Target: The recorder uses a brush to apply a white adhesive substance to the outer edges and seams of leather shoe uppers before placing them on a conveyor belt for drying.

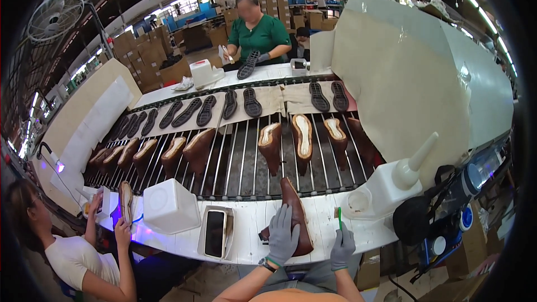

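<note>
Apparently partway along, with black soles [149, 122] not yet joined to brown uppers [174, 148], steadying under left hand's [282, 235] extended, unclenched fingers one brown boot [302, 232] on white table [320, 212], and gripping green-handled brush [339, 221] in right hand's [342, 249] closed fingers.

At the white tabletop [323, 212], the worker's gloved left hand [283, 236] lies on a brown boot [305, 239], while the right hand [342, 249] grips a green brush [339, 221] near it. Beyond, I see more boots [302, 137] bottoms-up along the rack [240, 159], behind them black soles [253, 103], and across the way a person [258, 32] in green holding another sole [248, 66].
</note>
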Demonstrator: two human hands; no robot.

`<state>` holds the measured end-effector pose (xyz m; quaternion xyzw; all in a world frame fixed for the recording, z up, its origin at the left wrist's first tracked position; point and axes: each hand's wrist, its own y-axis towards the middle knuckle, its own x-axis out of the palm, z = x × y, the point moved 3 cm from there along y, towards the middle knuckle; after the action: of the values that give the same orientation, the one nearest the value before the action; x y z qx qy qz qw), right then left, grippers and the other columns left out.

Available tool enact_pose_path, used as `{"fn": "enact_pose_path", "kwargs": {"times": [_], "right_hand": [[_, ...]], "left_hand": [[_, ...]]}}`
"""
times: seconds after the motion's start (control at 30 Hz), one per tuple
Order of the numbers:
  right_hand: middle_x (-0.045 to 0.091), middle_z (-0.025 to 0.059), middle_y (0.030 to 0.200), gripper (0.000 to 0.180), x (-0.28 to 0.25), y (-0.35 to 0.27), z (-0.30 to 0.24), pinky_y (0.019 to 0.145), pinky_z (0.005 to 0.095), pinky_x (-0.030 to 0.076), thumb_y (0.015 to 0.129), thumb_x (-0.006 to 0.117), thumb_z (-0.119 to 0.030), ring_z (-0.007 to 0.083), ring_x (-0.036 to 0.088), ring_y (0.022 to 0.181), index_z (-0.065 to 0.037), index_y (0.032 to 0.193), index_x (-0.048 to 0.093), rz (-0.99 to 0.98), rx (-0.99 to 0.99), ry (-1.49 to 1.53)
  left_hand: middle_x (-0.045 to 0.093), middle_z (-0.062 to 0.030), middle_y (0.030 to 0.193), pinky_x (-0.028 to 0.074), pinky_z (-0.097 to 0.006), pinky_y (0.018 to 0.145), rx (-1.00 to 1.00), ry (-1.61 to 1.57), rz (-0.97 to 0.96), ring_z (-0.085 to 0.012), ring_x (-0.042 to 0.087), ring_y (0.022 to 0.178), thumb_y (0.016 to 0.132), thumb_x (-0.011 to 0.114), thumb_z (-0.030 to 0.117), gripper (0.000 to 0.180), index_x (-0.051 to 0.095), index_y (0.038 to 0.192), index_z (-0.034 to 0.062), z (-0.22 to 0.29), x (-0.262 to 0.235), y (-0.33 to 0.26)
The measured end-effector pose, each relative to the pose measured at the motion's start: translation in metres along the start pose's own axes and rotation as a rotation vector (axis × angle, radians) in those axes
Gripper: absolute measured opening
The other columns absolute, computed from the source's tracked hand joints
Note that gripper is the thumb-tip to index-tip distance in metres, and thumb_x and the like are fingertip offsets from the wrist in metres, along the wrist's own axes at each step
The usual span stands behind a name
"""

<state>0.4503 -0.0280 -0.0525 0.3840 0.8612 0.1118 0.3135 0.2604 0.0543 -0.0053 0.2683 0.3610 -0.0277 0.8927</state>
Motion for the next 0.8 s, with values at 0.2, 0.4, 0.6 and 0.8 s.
{"fn": "enact_pose_path", "kwargs": {"times": [0.2, 0.4, 0.6, 0.8], "right_hand": [[0.062, 0.0153, 0.087, 0.032, 0.001, -0.004, 0.010, 0.067, 0.0400, 0.048, 0.085, 0.064, -0.001, 0.0310, 0.060, 0.076, -0.004, 0.116, 0.066, 0.085, -0.037, -0.021], [0.064, 0.0141, 0.091, 0.034, 0.008, 0.008, 0.004, 0.069, 0.0388, 0.049, 0.084, 0.066, -0.002, 0.0297, 0.061, 0.079, -0.006, 0.118, 0.066, 0.061, -0.059, -0.021], [0.063, 0.0135, 0.092, 0.033, 0.009, 0.012, -0.002, 0.069, 0.0384, 0.049, 0.084, 0.066, -0.003, 0.0289, 0.061, 0.080, -0.006, 0.118, 0.066, 0.044, -0.042, -0.035], [0.062, 0.0140, 0.092, 0.033, 0.002, -0.004, 0.003, 0.069, 0.0405, 0.049, 0.085, 0.065, -0.004, 0.0301, 0.061, 0.080, -0.006, 0.118, 0.066, 0.052, -0.057, -0.054]], "left_hand": [[0.045, -0.0205, 0.140, 0.023, -0.052, 0.113, 0.035, 0.077, 0.172, -0.0359, 0.040, 0.133, 0.088, 0.061, 0.020, 0.059, 0.040, 0.140, -0.0003, -0.016, -0.041, -0.026], [0.055, -0.0215, 0.127, 0.031, -0.050, 0.109, -0.098, 0.128, 0.017, -0.0383, 0.048, 0.122, 0.092, 0.056, 0.020, 0.043, 0.051, 0.126, -0.0045, -0.074, -0.053, -0.063], [0.058, -0.0209, 0.122, 0.035, -0.048, 0.105, -0.111, 0.150, 0.054, -0.0392, 0.050, 0.118, 0.092, 0.055, 0.018, 0.038, 0.055, 0.123, -0.0039, -0.068, -0.051, -0.054], [0.045, -0.0239, 0.137, 0.030, -0.051, 0.108, -0.058, 0.223, 0.139, -0.0407, 0.040, 0.129, 0.090, 0.057, 0.027, 0.058, 0.041, 0.137, -0.0033, -0.051, -0.066, -0.075]]}}
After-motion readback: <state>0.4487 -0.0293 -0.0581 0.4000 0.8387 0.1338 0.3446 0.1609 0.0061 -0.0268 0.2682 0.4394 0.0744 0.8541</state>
